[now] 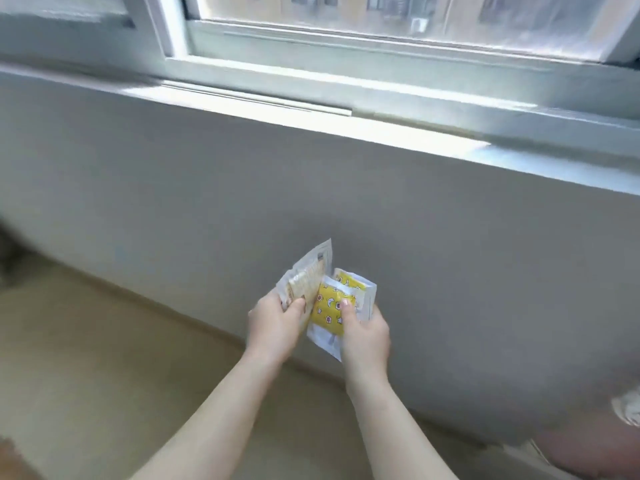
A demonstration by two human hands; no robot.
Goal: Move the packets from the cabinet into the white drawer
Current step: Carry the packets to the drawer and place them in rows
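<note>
Both my hands are held out in front of me, each holding packets, before a grey wall. My left hand (273,322) grips a white and beige packet (306,278) that stands up and leans left. My right hand (365,332) holds yellow patterned packets (330,310) with white edges, thumb pressed on the front one; a second yellow packet (353,284) shows behind it. The two bunches touch in the middle. Neither the cabinet nor the white drawer is in view.
A grey wall (346,209) runs under a white window sill (311,109) and a sliding window (381,39). Tan floor (104,358) lies below. At the lower right edge sits a blurred pinkish and white object (620,441).
</note>
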